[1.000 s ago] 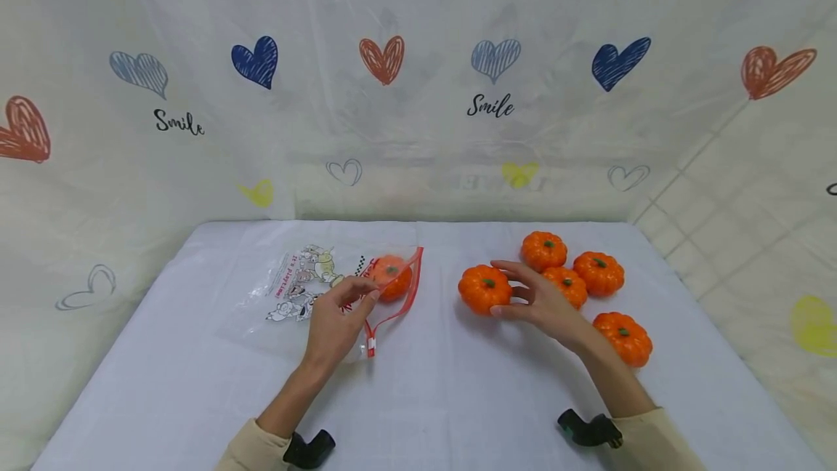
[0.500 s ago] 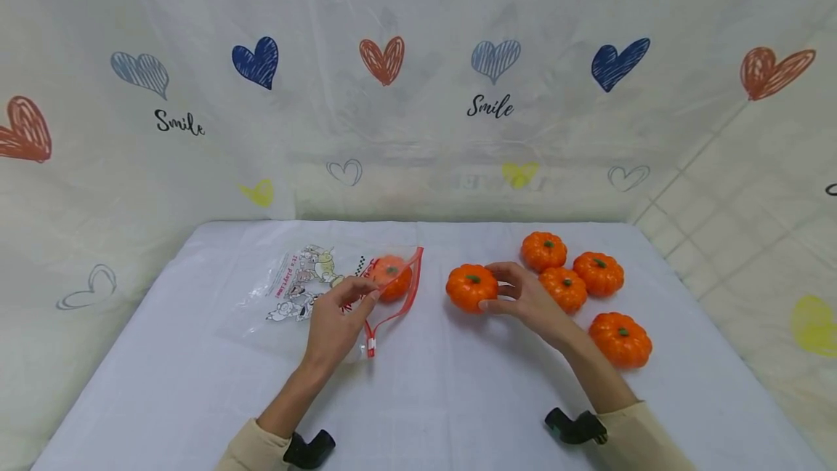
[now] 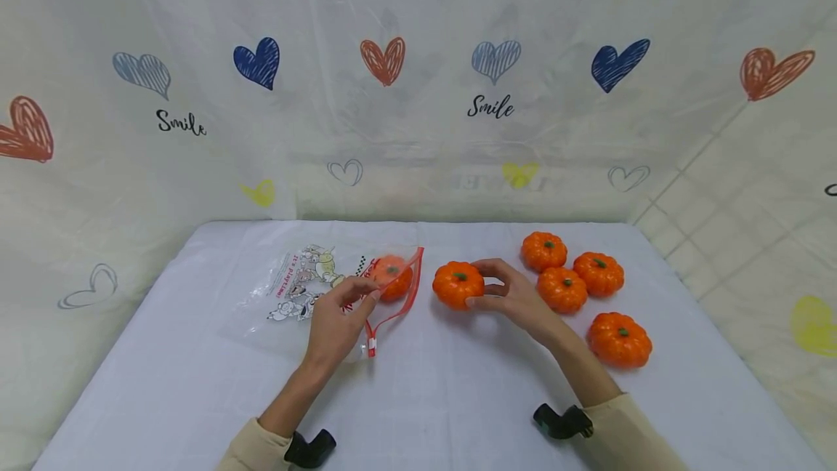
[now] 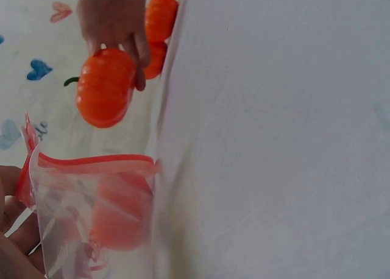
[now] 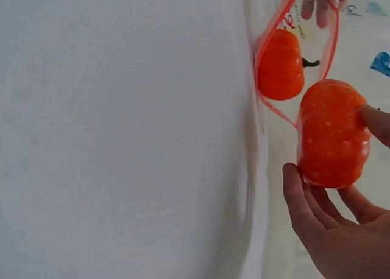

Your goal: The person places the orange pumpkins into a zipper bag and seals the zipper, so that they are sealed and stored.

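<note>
A clear zip bag (image 3: 307,289) with a red-edged mouth lies on the left side of the table, its opening facing right. One orange pumpkin (image 3: 391,278) sits inside, near the mouth. My left hand (image 3: 336,322) pinches the upper edge of the opening, which the left wrist view shows lifted. My right hand (image 3: 516,296) grips a second pumpkin (image 3: 458,285) by its right side, just right of the bag's mouth. In the right wrist view this held pumpkin (image 5: 333,134) is close in front of the opening, thumb and fingers around it.
Several more pumpkins are at the right of the white-covered table (image 3: 418,413): a group at the back, including one pumpkin (image 3: 544,251), and a separate pumpkin (image 3: 620,340) nearer the front. A curtain (image 3: 418,129) printed with hearts hangs behind.
My right hand has carried its pumpkin leftward, closer to the bag's opening. My left hand and the bag have stayed nearly still.
</note>
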Action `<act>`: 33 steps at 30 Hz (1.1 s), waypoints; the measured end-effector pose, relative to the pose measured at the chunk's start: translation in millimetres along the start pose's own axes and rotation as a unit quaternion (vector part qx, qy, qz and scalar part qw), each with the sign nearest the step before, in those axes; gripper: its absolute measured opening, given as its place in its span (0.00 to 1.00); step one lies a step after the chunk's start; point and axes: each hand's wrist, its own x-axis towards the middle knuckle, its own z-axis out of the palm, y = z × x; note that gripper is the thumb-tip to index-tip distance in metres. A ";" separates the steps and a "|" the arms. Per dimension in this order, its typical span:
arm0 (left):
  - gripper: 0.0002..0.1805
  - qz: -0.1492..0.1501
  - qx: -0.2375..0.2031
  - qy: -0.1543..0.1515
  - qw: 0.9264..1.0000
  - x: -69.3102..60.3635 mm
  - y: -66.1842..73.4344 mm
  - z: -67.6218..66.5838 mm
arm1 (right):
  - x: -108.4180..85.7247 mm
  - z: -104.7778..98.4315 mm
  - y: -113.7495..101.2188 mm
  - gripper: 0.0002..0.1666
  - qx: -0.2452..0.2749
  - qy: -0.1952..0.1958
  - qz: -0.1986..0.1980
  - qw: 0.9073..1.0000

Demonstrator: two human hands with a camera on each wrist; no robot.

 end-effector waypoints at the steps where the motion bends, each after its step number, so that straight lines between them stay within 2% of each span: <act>1: 0.07 -0.002 -0.001 -0.001 1.000 0.0 0.2 -0.2 | 1.4 1.1 -0.1 0.39 -0.002 -0.001 -0.003 1.000; 7: 0.06 -0.004 -0.006 -0.004 1.000 0.8 -0.4 -0.8 | 7.7 7.3 -1.1 0.39 -0.004 -0.008 -0.012 1.000; 21: 0.07 -0.002 0.001 -0.001 1.000 1.6 -0.4 -0.7 | 16.7 19.2 -1.4 0.39 -0.012 -0.027 -0.001 1.000; 33: 0.06 -0.003 0.009 0.004 1.000 0.3 1.2 -0.9 | 20.7 28.1 -2.9 0.38 -0.018 -0.052 -0.024 0.998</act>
